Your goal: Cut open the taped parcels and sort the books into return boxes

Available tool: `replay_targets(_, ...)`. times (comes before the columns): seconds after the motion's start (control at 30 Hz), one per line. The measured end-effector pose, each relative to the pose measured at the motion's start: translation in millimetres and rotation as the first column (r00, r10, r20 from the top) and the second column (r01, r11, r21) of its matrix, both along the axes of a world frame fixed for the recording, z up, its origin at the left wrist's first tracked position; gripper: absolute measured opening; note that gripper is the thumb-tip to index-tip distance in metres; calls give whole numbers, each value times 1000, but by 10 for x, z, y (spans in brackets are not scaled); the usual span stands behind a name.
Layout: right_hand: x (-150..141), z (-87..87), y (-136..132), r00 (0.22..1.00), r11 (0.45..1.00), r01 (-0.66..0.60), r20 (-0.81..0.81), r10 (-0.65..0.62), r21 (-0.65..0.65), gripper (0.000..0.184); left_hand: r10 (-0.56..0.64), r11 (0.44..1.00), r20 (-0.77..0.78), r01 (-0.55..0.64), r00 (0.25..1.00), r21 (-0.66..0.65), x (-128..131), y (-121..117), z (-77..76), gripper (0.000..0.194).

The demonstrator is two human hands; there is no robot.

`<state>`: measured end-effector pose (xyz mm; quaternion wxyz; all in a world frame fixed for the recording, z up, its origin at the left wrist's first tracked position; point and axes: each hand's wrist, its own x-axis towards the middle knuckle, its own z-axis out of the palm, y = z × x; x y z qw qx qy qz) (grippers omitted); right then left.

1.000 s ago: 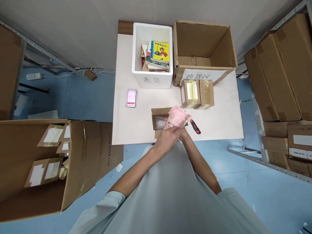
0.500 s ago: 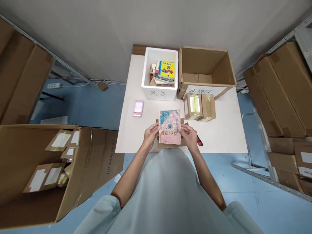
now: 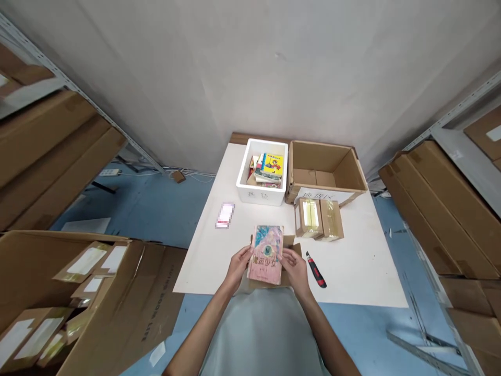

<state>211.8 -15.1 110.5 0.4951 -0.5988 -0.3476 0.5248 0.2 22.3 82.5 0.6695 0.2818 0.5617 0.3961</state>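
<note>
Between my two hands is a worn pink and blue book, its illustrated cover facing up. My left hand grips its left edge, thumb on the cover. On the other side my right hand pinches the right edge. Beneath the book, partly hidden by it, is an open cardboard box near the table's front edge. A red and black box cutter lies on the table just right of my right hand.
On the white table stand a white foam box with several books, a large cardboard carton and two taped parcels. A blurred pink-white item lies left. A big carton holding parcels stands left; shelves flank both sides.
The camera view has tilted up, so the table sits lower in the picture. Both hands keep hold of the book, which is turned slightly. The box cutter now shows fully.
</note>
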Motion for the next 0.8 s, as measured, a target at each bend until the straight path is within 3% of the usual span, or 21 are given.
replay_targets(0.13,173,-285,25,994,996,11,-106,-21,-93,71,-66,998,-123,65,990,-12,-58,-21,-24,85)
replay_targets(0.23,215,-182,337,990,995,-34,-140,21,-94,71,-72,992,-195,91,978,90,-37,303,147,83)
replay_targets(0.3,215,120,717,993,999,-27,-115,24,-29,71,-41,972,-260,99,965,214,6,673,454,82)
replay_targets(0.37,203,553,1137,996,994,-21,-84,30,107,72,14,907,-315,121,949,403,64,1072,903,79)
replay_targets(0.47,176,1173,1615,997,942,-14,-64,38,336,79,156,712,-300,104,941,695,129,1519,1651,71)
replay_targets(0.53,173,1389,1740,1000,905,10,-8,-8,425,78,238,594,-261,72,936,801,129,1636,2025,66)
replay_targets(0.57,187,1410,1741,999,896,13,27,-27,444,76,280,552,-249,56,927,832,114,1639,2131,63)
replay_targets(0.63,258,1273,1637,994,901,6,93,-51,433,71,304,527,-271,75,913,846,59,1560,2129,56)
replay_targets(0.67,319,1125,1543,992,915,0,118,-53,403,69,298,544,-285,83,911,835,21,1488,2016,54)
replay_targets(0.73,489,715,1287,987,954,24,147,-71,298,69,258,640,-300,70,918,765,-72,1298,1594,52)
replay_targets(0.8,704,234,969,975,982,122,167,-145,143,72,220,810,-316,8,923,586,-181,1053,1009,53)
